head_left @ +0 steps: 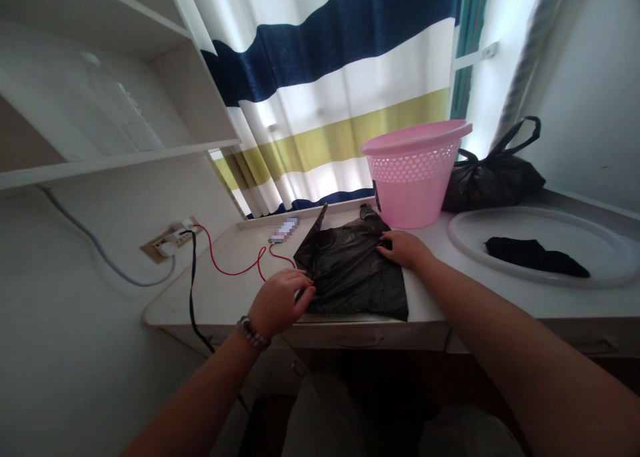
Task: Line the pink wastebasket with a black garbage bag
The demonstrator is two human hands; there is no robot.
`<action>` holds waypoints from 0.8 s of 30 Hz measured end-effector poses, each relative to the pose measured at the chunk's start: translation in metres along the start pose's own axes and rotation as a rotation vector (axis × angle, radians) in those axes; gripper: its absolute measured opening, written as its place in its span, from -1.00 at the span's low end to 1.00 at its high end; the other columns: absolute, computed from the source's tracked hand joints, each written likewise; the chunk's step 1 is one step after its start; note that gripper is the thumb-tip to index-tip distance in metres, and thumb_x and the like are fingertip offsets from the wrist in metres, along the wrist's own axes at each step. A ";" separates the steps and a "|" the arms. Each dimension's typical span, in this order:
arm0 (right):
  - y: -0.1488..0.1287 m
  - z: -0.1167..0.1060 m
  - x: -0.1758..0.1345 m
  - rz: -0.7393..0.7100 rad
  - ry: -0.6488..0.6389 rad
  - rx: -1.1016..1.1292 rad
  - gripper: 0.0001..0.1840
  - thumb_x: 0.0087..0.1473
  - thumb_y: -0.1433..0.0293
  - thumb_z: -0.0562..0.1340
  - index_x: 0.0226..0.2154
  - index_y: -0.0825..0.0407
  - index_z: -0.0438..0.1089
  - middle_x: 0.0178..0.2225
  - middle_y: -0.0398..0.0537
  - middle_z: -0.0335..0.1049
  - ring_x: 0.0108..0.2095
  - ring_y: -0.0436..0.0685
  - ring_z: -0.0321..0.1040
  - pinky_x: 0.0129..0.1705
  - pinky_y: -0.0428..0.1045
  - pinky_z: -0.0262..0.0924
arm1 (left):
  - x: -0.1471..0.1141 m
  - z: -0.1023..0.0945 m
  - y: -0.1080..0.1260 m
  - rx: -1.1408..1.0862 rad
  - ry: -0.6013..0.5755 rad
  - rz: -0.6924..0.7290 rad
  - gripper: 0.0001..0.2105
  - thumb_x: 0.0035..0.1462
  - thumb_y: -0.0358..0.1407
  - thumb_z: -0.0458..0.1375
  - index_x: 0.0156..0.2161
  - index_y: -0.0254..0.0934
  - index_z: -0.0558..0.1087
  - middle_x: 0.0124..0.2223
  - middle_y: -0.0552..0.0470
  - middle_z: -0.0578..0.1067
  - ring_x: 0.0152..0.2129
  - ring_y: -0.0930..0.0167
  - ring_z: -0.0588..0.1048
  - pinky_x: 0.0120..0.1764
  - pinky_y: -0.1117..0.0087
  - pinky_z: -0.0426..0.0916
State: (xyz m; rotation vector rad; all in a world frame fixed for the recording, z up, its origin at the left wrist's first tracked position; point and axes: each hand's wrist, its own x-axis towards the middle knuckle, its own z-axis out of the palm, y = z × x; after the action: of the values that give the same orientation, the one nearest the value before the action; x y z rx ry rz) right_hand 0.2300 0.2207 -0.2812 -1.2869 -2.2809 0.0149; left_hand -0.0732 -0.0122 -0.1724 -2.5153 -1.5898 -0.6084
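A black plastic bag (pixel 357 270) lies spread on the white desk, its two handles pointing toward the window. My left hand (pixel 284 298), with a beaded bracelet at the wrist, is closed at the bag's left edge, thumb and fingers pinching the plastic. On the right edge, higher up, my right hand (pixel 400 249) also grips the bag between thumb and fingers. Just behind the bag stands a pink plastic basket (pixel 417 190) with a perforated band under its rim.
At the back right sits a tied black bag (pixel 495 180). A white ring-shaped rim (pixel 465 260) surrounds a black cloth (pixel 535 255). A phone (pixel 284 231) trails a red cable (pixel 227 272) to the wall socket (pixel 170 240). A shelf (pixel 115 160) juts out at upper left.
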 end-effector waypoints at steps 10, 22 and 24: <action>-0.002 -0.001 0.001 0.013 -0.018 -0.004 -0.49 0.08 0.06 0.20 -0.01 -0.02 0.43 0.02 0.04 0.43 0.05 0.24 0.33 0.13 0.06 0.14 | 0.039 0.037 -0.018 0.280 -0.437 -0.096 -0.60 0.13 -0.06 0.14 0.03 -0.17 0.48 0.00 -0.14 0.52 0.02 0.10 0.41 0.14 0.00 0.11; -0.004 -0.004 0.002 0.043 -0.048 0.016 -0.48 0.04 0.06 0.24 -0.01 -0.02 0.42 0.03 0.03 0.42 0.04 0.24 0.33 0.12 0.05 0.14 | 0.043 0.028 -0.102 0.368 -0.516 -0.447 -0.47 0.15 0.09 -0.01 -0.05 -0.27 0.54 -0.15 -0.29 0.55 -0.18 0.03 0.50 -0.13 0.09 0.30; -0.003 -0.003 0.002 0.032 -0.044 0.016 -0.47 0.04 0.06 0.24 0.00 -0.01 0.41 0.04 0.04 0.41 0.05 0.24 0.33 0.13 0.06 0.13 | 0.060 0.027 -0.097 0.388 -0.516 -0.437 -0.50 0.17 0.07 -0.02 -0.18 -0.30 0.58 -0.19 -0.30 0.56 -0.19 0.03 0.50 -0.13 0.07 0.29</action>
State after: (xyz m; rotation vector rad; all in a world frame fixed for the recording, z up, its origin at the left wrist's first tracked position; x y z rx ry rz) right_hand 0.2277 0.2203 -0.2772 -1.3271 -2.2920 0.0731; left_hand -0.1294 0.0902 -0.1854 -2.1389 -2.1895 0.3412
